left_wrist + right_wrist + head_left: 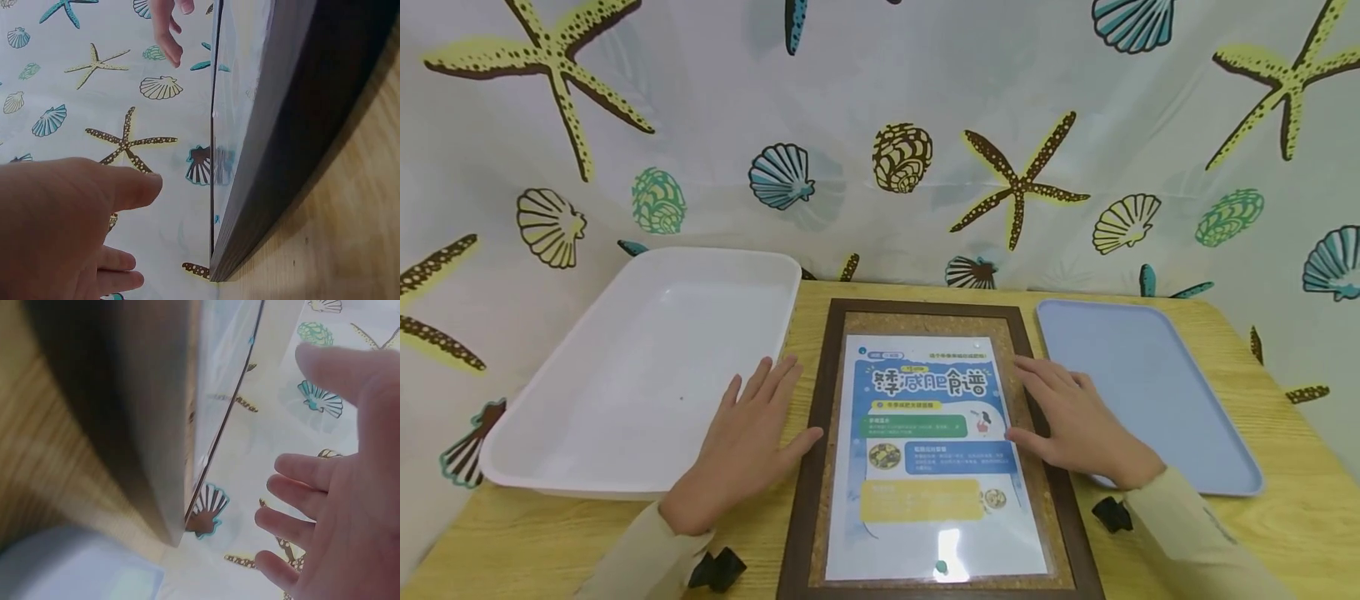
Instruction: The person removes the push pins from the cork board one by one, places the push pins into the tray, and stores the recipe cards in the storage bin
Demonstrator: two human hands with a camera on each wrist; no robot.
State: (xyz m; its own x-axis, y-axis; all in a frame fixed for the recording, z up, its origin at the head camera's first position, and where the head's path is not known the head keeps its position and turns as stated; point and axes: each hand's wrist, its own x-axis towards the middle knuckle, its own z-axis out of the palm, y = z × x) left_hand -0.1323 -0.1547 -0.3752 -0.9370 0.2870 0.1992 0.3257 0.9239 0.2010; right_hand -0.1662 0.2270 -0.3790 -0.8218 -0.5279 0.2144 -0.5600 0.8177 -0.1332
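Note:
A cork board [822, 533] with a dark brown wooden frame lies on the table between my hands. On it is a printed sheet [925, 546] with a blue, green and yellow layout and large Chinese lettering, with a small teal pin [941, 567] near its bottom edge. My left hand [741, 446], fingers straight and thumb spread, is beside the board's left side and overlaps the white tray's edge in the head view. Over the right side of the frame is my right hand [1071, 417], its fingers extended toward the sheet. Neither hand holds anything.
To the left stands a large white tray [647, 367], and a light blue tray [1138, 383] lies on the right. Both rest on the wood-grain table [1292, 500]. Behind hangs a white cloth [850, 75] printed with starfish and shells.

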